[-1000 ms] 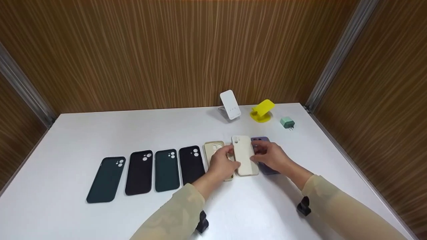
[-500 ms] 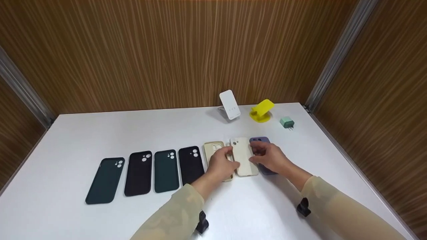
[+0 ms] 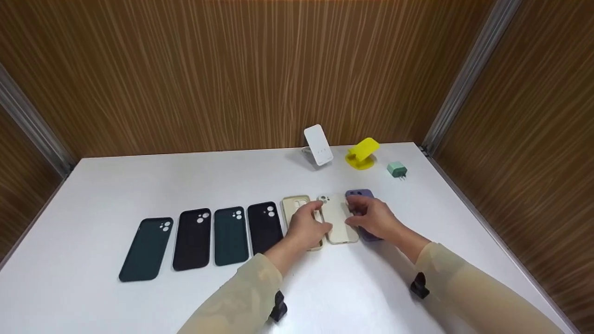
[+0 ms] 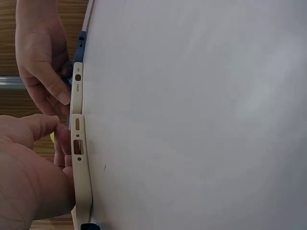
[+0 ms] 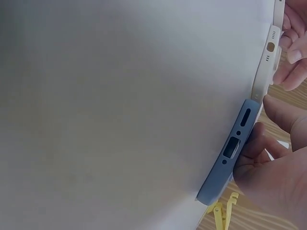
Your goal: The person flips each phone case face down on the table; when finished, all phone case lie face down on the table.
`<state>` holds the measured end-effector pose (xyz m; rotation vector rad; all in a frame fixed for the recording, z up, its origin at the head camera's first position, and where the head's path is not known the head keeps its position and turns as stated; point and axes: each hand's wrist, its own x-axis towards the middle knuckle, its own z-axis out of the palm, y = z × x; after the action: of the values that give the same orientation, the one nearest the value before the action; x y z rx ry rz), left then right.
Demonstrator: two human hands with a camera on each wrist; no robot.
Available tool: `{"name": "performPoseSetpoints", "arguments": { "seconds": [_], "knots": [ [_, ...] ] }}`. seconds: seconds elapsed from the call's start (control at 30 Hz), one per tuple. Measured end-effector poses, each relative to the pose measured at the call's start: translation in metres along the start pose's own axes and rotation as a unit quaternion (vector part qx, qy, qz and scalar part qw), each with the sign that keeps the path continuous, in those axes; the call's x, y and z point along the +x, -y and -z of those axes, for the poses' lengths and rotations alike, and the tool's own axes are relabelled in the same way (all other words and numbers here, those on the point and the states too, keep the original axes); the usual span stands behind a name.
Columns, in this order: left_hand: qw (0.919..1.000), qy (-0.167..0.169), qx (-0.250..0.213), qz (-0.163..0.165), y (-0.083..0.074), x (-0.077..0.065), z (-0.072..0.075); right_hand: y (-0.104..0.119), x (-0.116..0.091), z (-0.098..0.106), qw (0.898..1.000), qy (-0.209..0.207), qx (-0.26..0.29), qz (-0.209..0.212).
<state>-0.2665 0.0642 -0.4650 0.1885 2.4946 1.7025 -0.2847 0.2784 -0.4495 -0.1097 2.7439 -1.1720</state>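
Note:
A white phone case, back side up, lies on the table between both hands. My left hand reaches over a cream phone case, with thumb and forefinger at the white case's left edge. At its right edge are the thumb and forefinger of my right hand, which hovers over a purple-blue phone case. In the right wrist view, the white case and the blue case show their port cutouts end to end. The left wrist view shows the cream case beside the white one.
Left of the hands lie a black case, a dark green case, another black case and another green case. Behind stand a white phone stand, a yellow stand and a green charger plug.
The white phone case has gone down flat onto the table, its top end lowering between the cream and purple-blue cases. Both hands stay at its sides, nearly still.

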Motion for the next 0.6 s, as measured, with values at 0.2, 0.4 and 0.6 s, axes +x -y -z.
{"name": "performPoseSetpoints", "arguments": {
  "seconds": [0.2, 0.4, 0.6],
  "knots": [
    [0.9995, -0.001, -0.023, -0.021, -0.006, -0.003, 0.012, 0.001, 0.001, 0.005, 1.0, 0.008, 0.004, -0.004],
    [0.9996, 0.011, -0.005, -0.026, -0.01, -0.008, 0.039, 0.007, -0.001, 0.01, 1.0, 0.007, 0.023, 0.002],
    [0.9987, 0.02, 0.025, -0.04, -0.006, -0.015, 0.071, 0.022, -0.005, 0.005, 0.998, 0.013, 0.044, 0.034]
  ]
}}
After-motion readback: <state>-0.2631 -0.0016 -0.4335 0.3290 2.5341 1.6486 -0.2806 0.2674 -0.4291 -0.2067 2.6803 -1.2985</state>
